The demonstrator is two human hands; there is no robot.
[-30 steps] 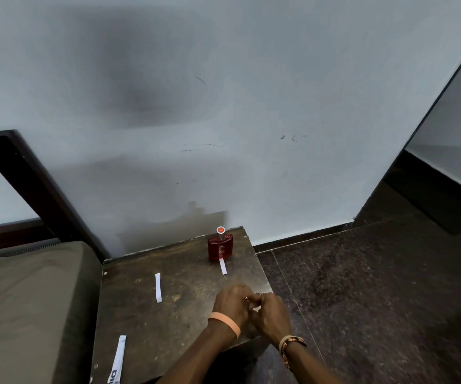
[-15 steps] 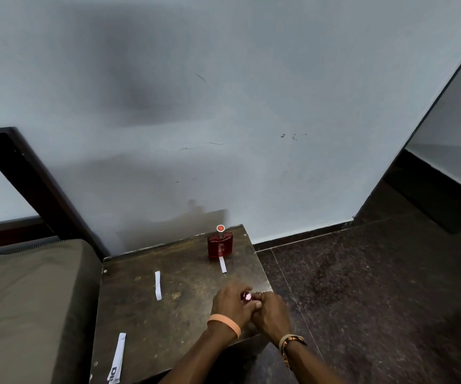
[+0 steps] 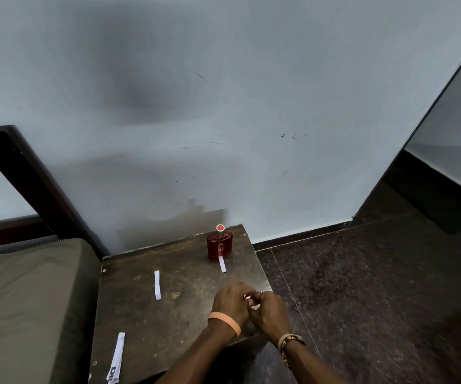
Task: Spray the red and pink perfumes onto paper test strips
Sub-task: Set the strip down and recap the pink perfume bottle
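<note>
Reading left hand point(image 3: 230, 303) as curled round a small glinting item, probably the pink perfume point(image 3: 247, 296), above the near right corner of the table point(image 3: 174, 322). Can't tell for right hand point(image 3: 269, 314): curled in tight against the left, maybe pinching a cap, maybe only steadying. Also seeing a white sliver point(image 3: 255, 307) just below the pink glint; possibly paper, too small to call.

Placing red perfume point(image 3: 219, 243) upright at the back of the table, well apart from both hands, with one test strip point(image 3: 222, 264) lying just in front of its base, touching or nearly. Counting a second strip point(image 3: 157, 284) flat mid-table and a printed third strip point(image 3: 116, 356) at the near left.

Risks from here:
- Working right at the table edge: easy to drop bottle or cap onto the floor point(image 3: 362, 286) on any slip.
- Can't see nozzle direction; firing blind means wetting fingers or tabletop, not paper.
- Spraying near loose, light strips: likely to blow or flick them off with the burst or a wrist.
- Reaching past for the red perfume later: easy to knock it over with a forearm.

Hidden or poor:
- Bottle body, nozzle and cap all buried in fingers.
- Blur over the left knuckles.
- Can't read the print on the third strip.
</note>
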